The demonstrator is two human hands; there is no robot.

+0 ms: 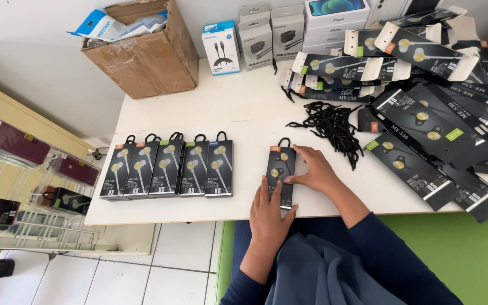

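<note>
Held thing: a slim black cardboard earphone box (280, 175) with a clear window showing 2 gold earbuds, an orange square at its top corner, a white strip at its near end and a black hanging loop at its far end.
Where it lies: flat on the white counter (221, 107), near the front edge, just right of a row of matching boxes and apart from them.
Left hand (269, 214): lies palm down at the box's near end, fingers stretched flat over its lower part; the grip is loose and apart, pressing rather than clamped.
Right hand (312, 172): rests against the box's right edge, fingertips on its face; its grip is likewise apart, not closed round the box.
Row of finished boxes (168, 168): 5 like black boxes side by side, touching, loops pointing away.
Loose loops: a heap of black plastic hanger loops (331, 127) beyond the right hand.
Flat stock: a big pile of unfolded black box sleeves (430, 118) on the counter's right side.
Far edge: a brown cardboard carton (145, 53) and small white and grey product boxes (255, 39) by the wall.
</note>
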